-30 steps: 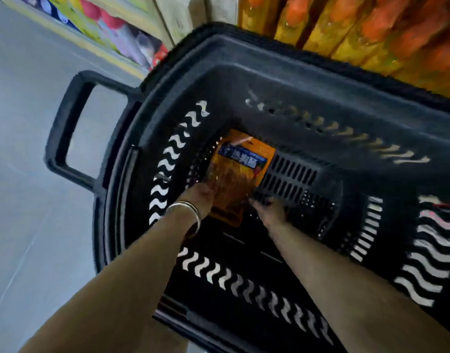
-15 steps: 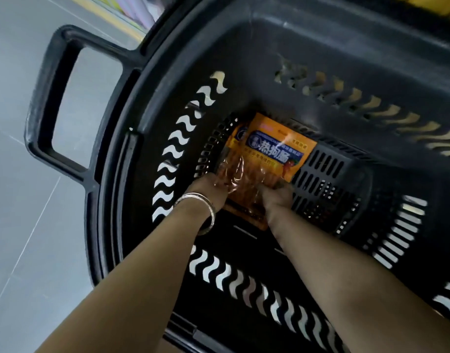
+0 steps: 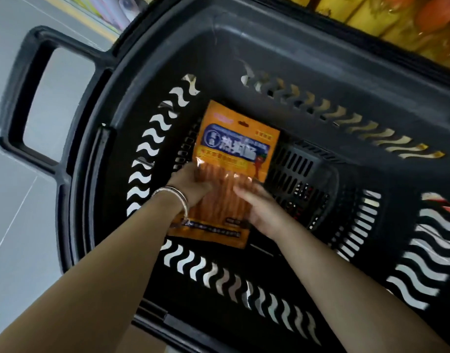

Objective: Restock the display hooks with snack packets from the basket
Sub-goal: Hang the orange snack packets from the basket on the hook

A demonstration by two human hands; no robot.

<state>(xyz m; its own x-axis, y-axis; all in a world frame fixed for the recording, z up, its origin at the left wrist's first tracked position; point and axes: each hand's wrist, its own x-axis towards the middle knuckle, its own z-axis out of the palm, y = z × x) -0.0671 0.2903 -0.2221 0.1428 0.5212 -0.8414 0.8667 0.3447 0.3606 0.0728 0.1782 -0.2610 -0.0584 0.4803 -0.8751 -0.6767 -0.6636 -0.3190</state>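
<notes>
An orange snack packet (image 3: 234, 149) with a blue label and a clear window of sausage sticks is lifted inside the black plastic basket (image 3: 282, 59). My left hand (image 3: 191, 182), with a silver bangle at the wrist, grips the packet's left edge, thumb on the front. My right hand (image 3: 257, 207) holds the packet's right side, fingers curled round the edge. The packet's lower left corner is hidden behind my left wrist.
The basket has a looped handle (image 3: 22, 98) at the left and wavy slots in its walls. It stands on a grey tiled floor (image 3: 15, 238). Yellow and orange packets (image 3: 397, 19) fill a shelf behind the basket at top right.
Both hands have raised the packet from the basket's bottom and turned it more upright, so more of its front shows. The view moved closer.
</notes>
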